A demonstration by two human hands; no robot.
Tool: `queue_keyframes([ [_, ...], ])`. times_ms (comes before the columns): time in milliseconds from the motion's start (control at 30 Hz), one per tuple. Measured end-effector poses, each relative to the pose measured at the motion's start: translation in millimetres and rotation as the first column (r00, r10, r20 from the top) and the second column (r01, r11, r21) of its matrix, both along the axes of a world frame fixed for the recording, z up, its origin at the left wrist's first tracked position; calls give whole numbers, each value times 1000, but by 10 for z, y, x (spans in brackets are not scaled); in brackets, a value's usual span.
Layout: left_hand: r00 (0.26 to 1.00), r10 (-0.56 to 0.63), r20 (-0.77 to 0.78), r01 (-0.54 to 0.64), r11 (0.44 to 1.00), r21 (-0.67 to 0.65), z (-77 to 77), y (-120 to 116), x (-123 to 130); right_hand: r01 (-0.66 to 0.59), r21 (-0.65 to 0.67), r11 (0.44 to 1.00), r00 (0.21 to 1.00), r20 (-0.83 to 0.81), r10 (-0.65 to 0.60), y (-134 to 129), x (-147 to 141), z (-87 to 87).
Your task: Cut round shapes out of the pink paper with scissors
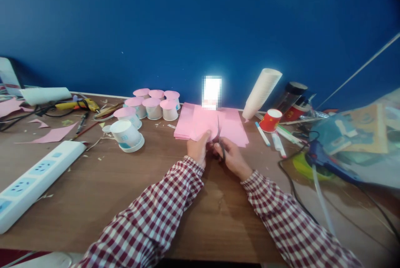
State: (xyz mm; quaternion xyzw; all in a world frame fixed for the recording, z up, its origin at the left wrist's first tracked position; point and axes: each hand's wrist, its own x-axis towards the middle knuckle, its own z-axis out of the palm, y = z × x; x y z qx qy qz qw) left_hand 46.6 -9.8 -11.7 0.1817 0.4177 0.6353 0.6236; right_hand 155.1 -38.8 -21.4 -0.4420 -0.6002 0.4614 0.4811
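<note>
Checked sleeves [140,214]: nearest my camera. Left hand [198,149]: pinching pink sheet [203,124], above pink paper stack [183,124]. Right hand [233,159]: gripping scissors [222,149], blades at sheet; cutting unfinished, I judge. Left of stack: seven pink-topped cups [153,109], apparently done; bare white cup [123,134], left to do by my reading. Right of stack: leaning column of nested cups [261,93], untopped; red cup [270,122].
</note>
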Motion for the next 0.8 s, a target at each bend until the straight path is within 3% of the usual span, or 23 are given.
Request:
queue_keyframes([
  [800, 1000, -24, -16, 24, 999, -33, 9, -32, 10, 38, 7, 999, 999, 8, -38, 4, 0, -3],
])
